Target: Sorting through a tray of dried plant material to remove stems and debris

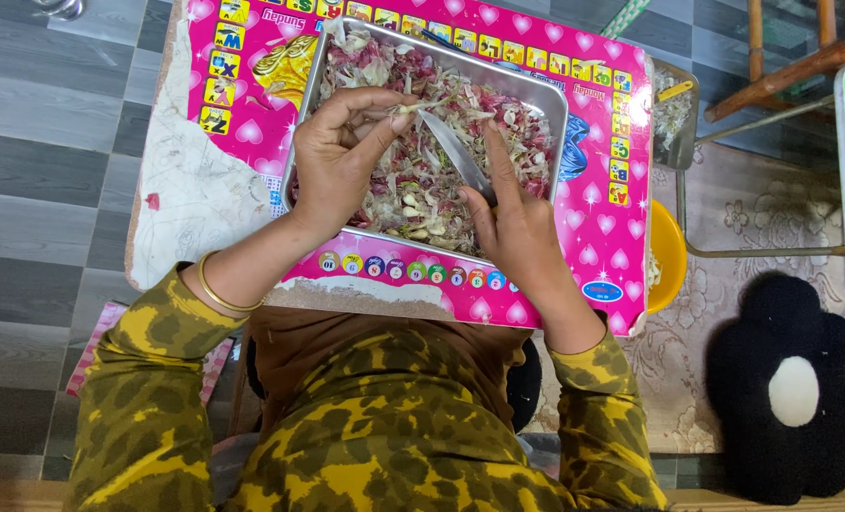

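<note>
A small garlic clove (420,104) is pinched tight by the left hand (342,156) over the steel tray (550,100), around 12 o'clock of the heaped peels (413,180). A knife (455,152) is gripped shut in the right hand (517,228), blade angled toward 11 o'clock, tip right at the clove. The tray is sat on a pink kids' table (602,237).

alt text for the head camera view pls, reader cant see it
Seen from above, the left hand pinches a small pale clove while the right hand holds a silver-bladed knife to it, over a rectangular metal tray of pink and white papery peelings. The tray sits on a small pink printed table.
</note>
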